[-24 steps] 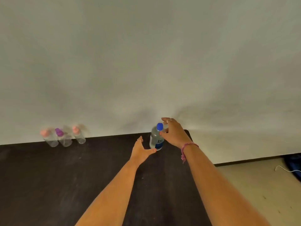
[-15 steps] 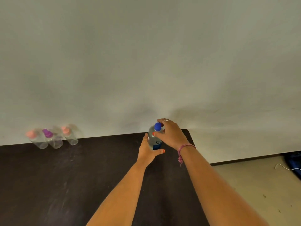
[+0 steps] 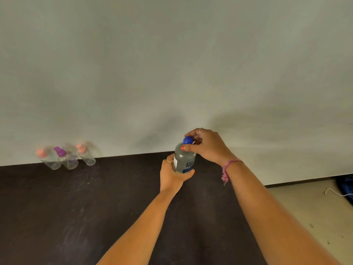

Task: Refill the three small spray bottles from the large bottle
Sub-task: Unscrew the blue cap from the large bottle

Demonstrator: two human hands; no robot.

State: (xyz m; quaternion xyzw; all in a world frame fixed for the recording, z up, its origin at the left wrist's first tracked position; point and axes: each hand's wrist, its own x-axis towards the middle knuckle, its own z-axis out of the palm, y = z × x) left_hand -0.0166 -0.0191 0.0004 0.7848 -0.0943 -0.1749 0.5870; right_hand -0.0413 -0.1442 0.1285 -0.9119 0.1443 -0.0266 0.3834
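gripping the lower body of the large bottle (image 3: 185,160), the left hand (image 3: 172,174) wraps round it from the left, thumb across the front just under the printed label and fingers curled behind; a ring shows on one of those fingers. the right hand (image 3: 207,145) reaches over from the right and pinches the blue cap (image 3: 188,140) at the bottle's top, thumb pressed on the shoulder just below the cap, the other fingers curled over and behind it. the nails are painted orange, a ring sits on a right finger, and a pink thread bracelet (image 3: 228,167) hangs from the right wrist. the cap is on the neck; whether it is loosened cannot be told.

the bottle is clear with a pale liquid inside and a dark blue band low on its label. it stands upright at the far edge of the dark table (image 3: 76,207), close to the pale wall (image 3: 172,64), though the left hand hides its base.

well apart to the left, along the same far edge, three small spray bottles stand close together in a row, blurred: one with a peach cap (image 3: 47,159), one with a purple cap (image 3: 66,158) in the middle, and another with a peach cap (image 3: 87,154) on the right. their clear bodies look empty.

right of the table, a light floor (image 3: 315,217) shows, with a white cable (image 3: 334,193) and something dark blue (image 3: 345,186) at the frame's edge.
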